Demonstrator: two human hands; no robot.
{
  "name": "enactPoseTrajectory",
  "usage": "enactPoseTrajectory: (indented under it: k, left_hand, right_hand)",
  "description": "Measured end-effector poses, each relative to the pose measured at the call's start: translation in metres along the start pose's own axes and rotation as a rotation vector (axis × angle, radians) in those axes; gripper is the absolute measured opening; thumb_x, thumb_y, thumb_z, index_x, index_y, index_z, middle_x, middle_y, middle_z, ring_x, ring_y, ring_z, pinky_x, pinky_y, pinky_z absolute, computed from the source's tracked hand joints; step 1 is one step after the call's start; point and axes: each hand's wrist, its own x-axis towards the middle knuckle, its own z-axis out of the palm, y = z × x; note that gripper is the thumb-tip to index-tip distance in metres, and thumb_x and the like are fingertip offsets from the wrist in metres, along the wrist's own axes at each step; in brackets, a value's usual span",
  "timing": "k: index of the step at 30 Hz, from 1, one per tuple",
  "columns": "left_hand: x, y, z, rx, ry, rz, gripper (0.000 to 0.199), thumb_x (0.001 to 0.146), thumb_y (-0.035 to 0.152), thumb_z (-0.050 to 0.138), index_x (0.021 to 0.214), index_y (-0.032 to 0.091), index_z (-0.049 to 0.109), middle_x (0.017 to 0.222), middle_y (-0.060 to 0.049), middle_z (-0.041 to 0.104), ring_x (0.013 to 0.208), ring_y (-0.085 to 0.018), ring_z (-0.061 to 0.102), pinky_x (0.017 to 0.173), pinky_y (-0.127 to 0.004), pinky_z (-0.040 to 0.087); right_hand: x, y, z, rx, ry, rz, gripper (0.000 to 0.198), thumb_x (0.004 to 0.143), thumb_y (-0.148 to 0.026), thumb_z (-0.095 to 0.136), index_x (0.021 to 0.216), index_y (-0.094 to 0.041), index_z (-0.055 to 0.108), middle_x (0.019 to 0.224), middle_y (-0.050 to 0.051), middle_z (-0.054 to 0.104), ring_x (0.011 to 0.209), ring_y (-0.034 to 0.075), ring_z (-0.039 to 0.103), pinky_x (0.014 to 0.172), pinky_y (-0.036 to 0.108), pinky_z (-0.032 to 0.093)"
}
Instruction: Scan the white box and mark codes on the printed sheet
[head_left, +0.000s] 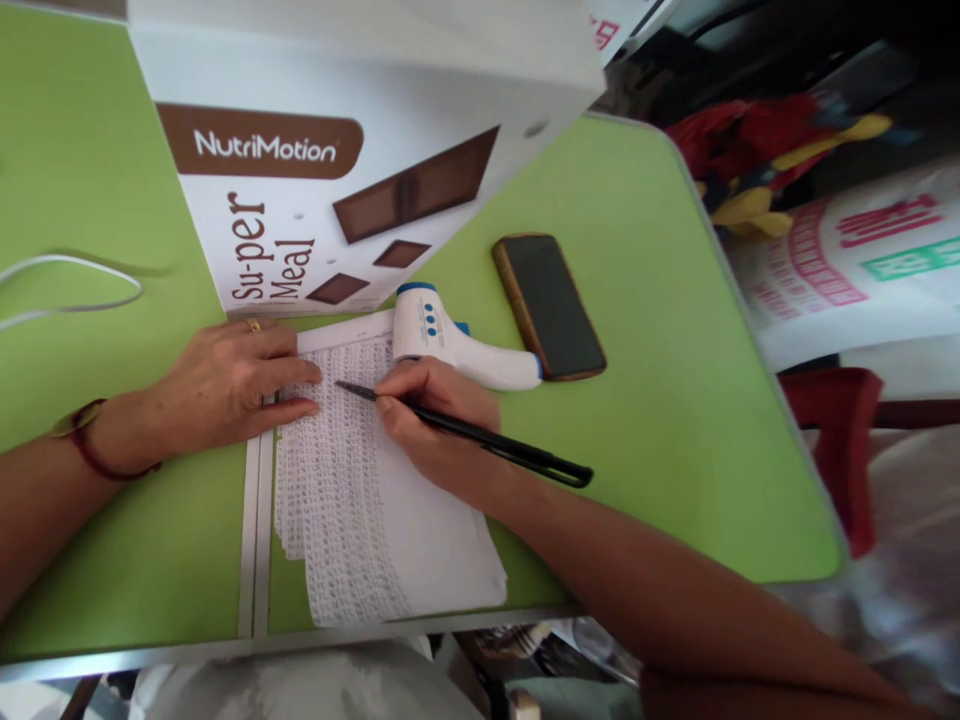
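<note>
A stack of paper sheets (442,540) covered in rows of small handwriting lies on the green table, its right part blank. In my right hand (442,410) a black pen (502,450) is pinched, its tip at the written rows near the top of the sheet. Whether the tip touches the paper I cannot tell. My left hand (232,385), with a ring and a wrist band, rests on the table at the paper's left edge, its fingers stretched onto the sheet. A white and blue infrared thermometer (480,358) lies just beyond my right hand, over the paper's upper edge.
A large white NutriMotion box (270,220) stands behind the paper. To the right lies a phone (555,305) with a brown case. A white cable (82,260) curls on the green table (675,450) at left. Bags and a red chair (832,440) are beyond the right edge.
</note>
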Motion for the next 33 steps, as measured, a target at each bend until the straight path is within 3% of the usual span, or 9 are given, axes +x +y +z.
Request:
enactPoseTrajectory:
  k: [17, 24, 33]
  left_hand:
    - [0.0002, 0.0000, 0.0011, -0.018, 0.054, 0.027, 0.030, 0.102, 0.039, 0.053, 0.100, 0.018, 0.074, 0.088, -0.006, 0.071, 0.075, -0.020, 0.066, 0.068, -0.031, 0.051]
    - [0.0006, 0.0004, 0.0016, -0.023, 0.062, 0.034, 0.031, 0.103, 0.039, 0.052, 0.099, 0.018, 0.074, 0.087, -0.006, 0.070, 0.076, -0.020, 0.065, 0.068, -0.031, 0.050]
    - [0.0002, 0.0006, 0.0009, -0.020, 0.056, 0.035, 0.033, 0.104, 0.040, 0.051, 0.100, 0.017, 0.074, 0.087, -0.006, 0.070, 0.075, -0.020, 0.065, 0.069, -0.031, 0.050]
  right_hand:
    - [-0.0027, 0.0012, 0.0013, 0.002, 0.058, -0.041, 0.008, 0.077, -0.017, 0.060, 0.072, -0.023, 0.059, 0.059, -0.005, 0.060, 0.051, 0.009, 0.050, 0.047, 0.023, 0.040]
    - [-0.0014, -0.0008, -0.0032, 0.029, -0.091, -0.060, 0.007, 0.079, -0.016, 0.063, 0.076, -0.023, 0.062, 0.061, -0.005, 0.062, 0.053, 0.010, 0.053, 0.049, 0.023, 0.042]
    - [-0.0005, -0.0032, -0.0034, -0.030, -0.116, -0.090, 0.008, 0.079, -0.015, 0.061, 0.076, -0.022, 0.063, 0.061, -0.005, 0.062, 0.052, 0.009, 0.054, 0.049, 0.022, 0.042]
